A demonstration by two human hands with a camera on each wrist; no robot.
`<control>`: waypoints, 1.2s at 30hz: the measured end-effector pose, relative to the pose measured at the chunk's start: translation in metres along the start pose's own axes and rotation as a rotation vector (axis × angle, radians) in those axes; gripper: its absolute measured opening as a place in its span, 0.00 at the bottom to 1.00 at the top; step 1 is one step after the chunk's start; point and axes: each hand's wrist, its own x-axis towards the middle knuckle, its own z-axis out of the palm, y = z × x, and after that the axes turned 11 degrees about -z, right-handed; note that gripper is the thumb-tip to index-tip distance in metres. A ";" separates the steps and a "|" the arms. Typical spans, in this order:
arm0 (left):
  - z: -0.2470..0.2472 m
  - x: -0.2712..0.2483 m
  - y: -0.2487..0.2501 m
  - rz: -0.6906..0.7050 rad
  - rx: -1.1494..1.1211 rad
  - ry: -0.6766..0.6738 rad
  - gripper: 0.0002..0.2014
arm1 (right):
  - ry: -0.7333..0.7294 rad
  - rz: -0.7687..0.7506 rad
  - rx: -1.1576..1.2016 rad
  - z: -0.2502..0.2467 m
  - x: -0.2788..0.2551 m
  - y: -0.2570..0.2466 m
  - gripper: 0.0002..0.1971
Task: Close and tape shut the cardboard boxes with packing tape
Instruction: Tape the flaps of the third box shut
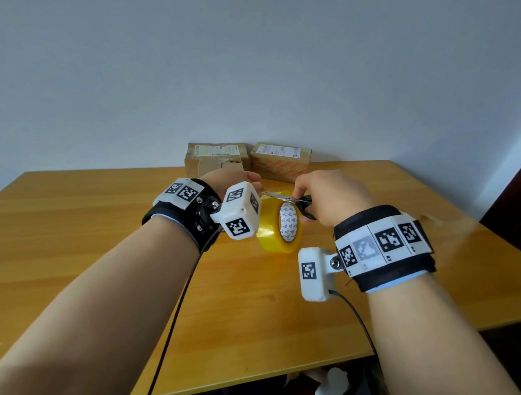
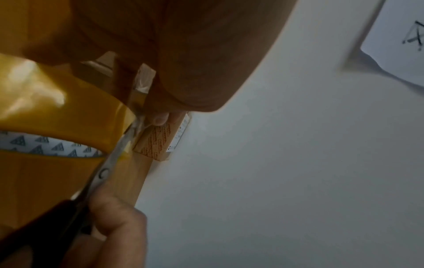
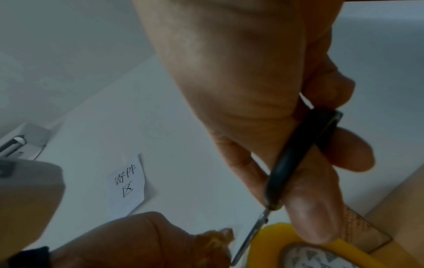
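A yellow packing tape roll (image 1: pixel 281 226) stands on edge between my hands, above the wooden table (image 1: pixel 105 268); whether it touches the table I cannot tell. My left hand (image 1: pixel 246 180) pinches the crumpled free tape end (image 3: pixel 218 237) pulled up from the roll. My right hand (image 1: pixel 323 196) grips black-handled scissors (image 1: pixel 286 198), fingers through the handles (image 3: pixel 298 154). The blades (image 2: pixel 114 159) lie against the strip just above the roll (image 2: pixel 57 117). Two closed cardboard boxes (image 1: pixel 217 158) (image 1: pixel 281 162) sit side by side at the table's far edge against the wall.
The table's right edge (image 1: pixel 468 224) and near edge (image 1: pixel 264 377) bound the work area. A paper sign with printed characters (image 3: pixel 128 183) hangs on the white wall. Black cables (image 1: pixel 175 318) run from both wrist cameras towards me.
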 end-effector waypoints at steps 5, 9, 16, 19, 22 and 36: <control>-0.011 0.003 -0.005 0.019 -0.111 -0.063 0.14 | -0.027 0.050 0.126 -0.001 0.001 0.001 0.14; -0.007 0.011 -0.028 -0.040 -0.360 -0.168 0.05 | 0.031 0.102 0.455 0.013 0.005 0.000 0.05; 0.000 0.025 -0.039 -0.033 -0.407 -0.131 0.11 | 0.145 0.188 0.774 0.039 0.019 0.001 0.18; 0.008 0.015 -0.033 -0.014 -0.292 -0.039 0.01 | 0.162 0.187 0.795 0.042 0.022 0.003 0.18; 0.013 0.011 -0.025 0.155 0.123 0.179 0.07 | 0.183 0.182 0.807 0.045 0.023 0.005 0.20; 0.033 0.023 -0.022 0.424 0.352 0.310 0.07 | 0.136 0.141 0.730 0.046 0.030 0.018 0.25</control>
